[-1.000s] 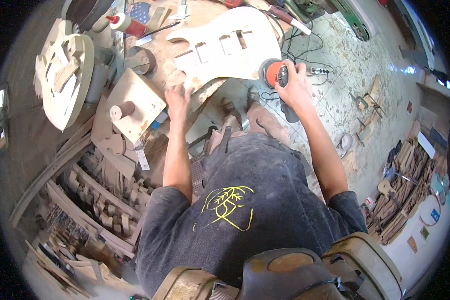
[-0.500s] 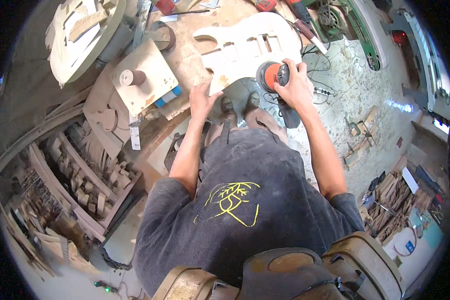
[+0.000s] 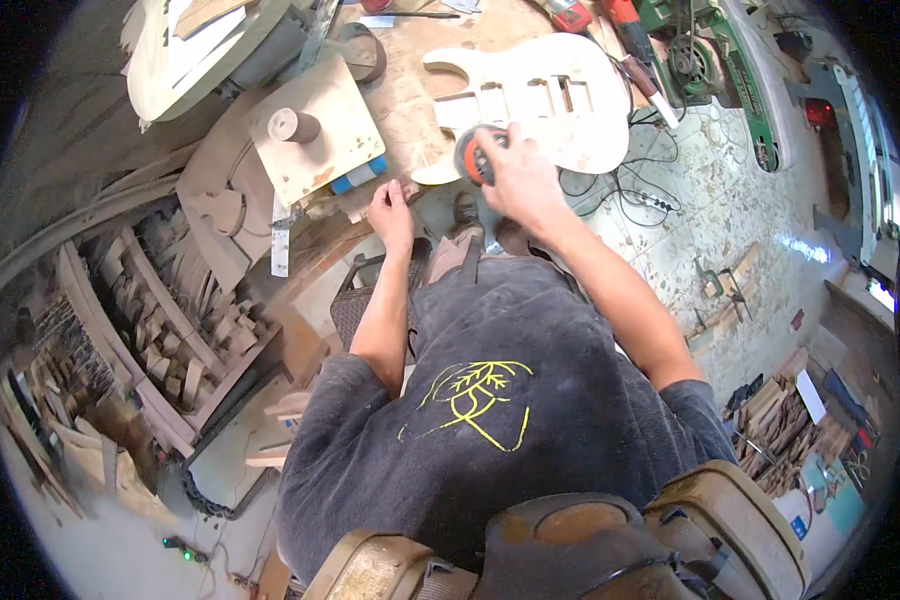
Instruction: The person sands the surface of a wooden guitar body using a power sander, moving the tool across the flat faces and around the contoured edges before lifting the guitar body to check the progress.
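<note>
Right now, the R hand [image 3: 525,180] is gripping the sander [image 3: 478,152], an orange/black one w/ a grey rim, fingers wrapping over its top & closing on it. It's sitting up at the near-left horn of the guitar body [image 3: 605,115]; can't tell if the disc is actually touching wood. Body's pale, w/ several cutouts, & is lying on the bench [image 3: 405,85], its near side apparently projecting past the bench edge.

L hand [image 3: 394,215] is hanging nr the bench edge, apart from the sander, fingers curling in & bunching close; can't tell if the tips are pinching anything.

Just up-left of that hand, a pale board [image 3: 342,115] is lying w/ a brown roll [image 3: 295,126] standing on it, & a blue-and-white strip [image 3: 358,175] is showing along its near edge.

At the body's far R side, a brown-handled tool [image 3: 650,90] is lying nr a green machine [image 3: 745,85]. Loose cables [image 3: 650,200] are coiling below, & a clamp [image 3: 710,278] is resting on the floor, R side.
</note>
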The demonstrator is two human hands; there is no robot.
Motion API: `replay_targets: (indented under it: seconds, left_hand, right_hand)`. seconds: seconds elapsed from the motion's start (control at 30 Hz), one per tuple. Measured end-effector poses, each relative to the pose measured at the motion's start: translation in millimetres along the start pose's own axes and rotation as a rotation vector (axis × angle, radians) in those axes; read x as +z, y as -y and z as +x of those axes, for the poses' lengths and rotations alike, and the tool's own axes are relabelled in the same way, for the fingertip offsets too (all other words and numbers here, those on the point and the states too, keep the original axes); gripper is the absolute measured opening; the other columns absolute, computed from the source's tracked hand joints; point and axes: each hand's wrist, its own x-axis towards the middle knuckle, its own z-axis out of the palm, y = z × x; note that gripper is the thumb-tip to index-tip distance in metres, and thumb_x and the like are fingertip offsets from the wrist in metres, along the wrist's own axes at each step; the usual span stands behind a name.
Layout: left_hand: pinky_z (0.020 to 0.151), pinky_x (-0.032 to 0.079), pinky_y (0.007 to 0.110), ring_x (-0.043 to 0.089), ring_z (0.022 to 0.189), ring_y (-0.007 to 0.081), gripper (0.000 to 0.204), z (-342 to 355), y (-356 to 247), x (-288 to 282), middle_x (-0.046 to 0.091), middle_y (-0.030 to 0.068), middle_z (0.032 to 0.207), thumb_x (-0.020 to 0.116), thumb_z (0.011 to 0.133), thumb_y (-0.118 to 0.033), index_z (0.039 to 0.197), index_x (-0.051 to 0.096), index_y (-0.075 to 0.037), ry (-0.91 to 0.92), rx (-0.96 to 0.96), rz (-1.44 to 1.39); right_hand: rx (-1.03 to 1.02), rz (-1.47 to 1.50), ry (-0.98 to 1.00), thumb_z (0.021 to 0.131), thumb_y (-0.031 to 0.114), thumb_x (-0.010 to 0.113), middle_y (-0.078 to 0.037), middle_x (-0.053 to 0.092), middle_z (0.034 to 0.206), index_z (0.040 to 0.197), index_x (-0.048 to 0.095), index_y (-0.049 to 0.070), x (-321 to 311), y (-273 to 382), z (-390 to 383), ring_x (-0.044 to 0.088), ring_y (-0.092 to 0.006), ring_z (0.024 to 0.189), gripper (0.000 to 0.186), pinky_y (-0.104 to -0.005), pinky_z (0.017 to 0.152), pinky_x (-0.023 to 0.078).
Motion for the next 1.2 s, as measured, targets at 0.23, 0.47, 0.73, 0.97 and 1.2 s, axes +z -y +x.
replay_targets:
  seconds: [0.23,0.47,0.73,0.97,1.2]
  left_hand:
    - [0.071,0.057,0.028,0.067,0.076,0.0107,0.028,-24.0,34.7,-32.4,0.074,0.0066,0.091,0.059,0.109,-0.023,0.111,0.073,0.001,-0.037,-0.075,-0.194]
    - [0.066,0.055,0.026,0.066,0.074,0.0101,0.028,-56.2,67.9,-75.2,0.072,0.0034,0.089,0.059,0.109,-0.025,0.114,0.074,-0.001,-0.089,-0.149,-0.037]
    - [0.063,0.053,0.026,0.065,0.069,0.0094,0.029,-80.5,87.3,-79.3,0.073,0.0036,0.087,0.06,0.109,-0.025,0.11,0.075,-0.001,-0.137,-0.188,-0.009]
    - [0.068,0.052,0.027,0.064,0.071,0.009,0.027,-60.8,83.1,-64.0,0.075,0.0043,0.086,0.064,0.105,-0.024,0.11,0.076,0.0,-0.116,-0.174,-0.044]
    - [0.069,0.051,0.026,0.06,0.075,0.0066,0.027,-57.4,79.2,-78.8,0.07,0.0001,0.089,0.062,0.108,-0.025,0.112,0.077,-0.003,-0.167,-0.107,0.017]
  right_hand:
    - [-0.223,0.096,0.026,0.076,0.006,0.074,-0.024,0.053,0.13,0.138,0.054,0.02,33.9,57.6,-1.4,0.062,-0.0467,0.113,0.066,-0.0505,0.08,0.063]
    - [-0.157,-0.029,0.007,0.074,0.011,0.081,-0.023,0.053,0.125,0.138,0.051,0.019,17.1,31.4,0.0,0.066,-0.0468,0.104,0.071,-0.0521,0.079,0.062]
    - [-0.184,-0.064,0.048,0.075,0.008,0.079,-0.025,0.052,0.125,0.137,0.051,0.017,9.7,36.4,15.5,0.065,-0.0483,0.103,0.068,-0.0533,0.082,0.061]
    - [-0.324,-0.024,0.057,0.075,0.005,0.075,-0.027,0.054,0.122,0.135,0.053,0.015,34.1,76.6,30.4,0.065,-0.0489,0.102,0.064,-0.0533,0.087,0.056]
    - [-0.106,-0.021,0.068,0.077,0.012,0.08,-0.027,0.053,0.123,0.138,0.053,0.015,-4.7,14.3,13.0,0.064,-0.0491,0.108,0.067,-0.0558,0.089,0.056]
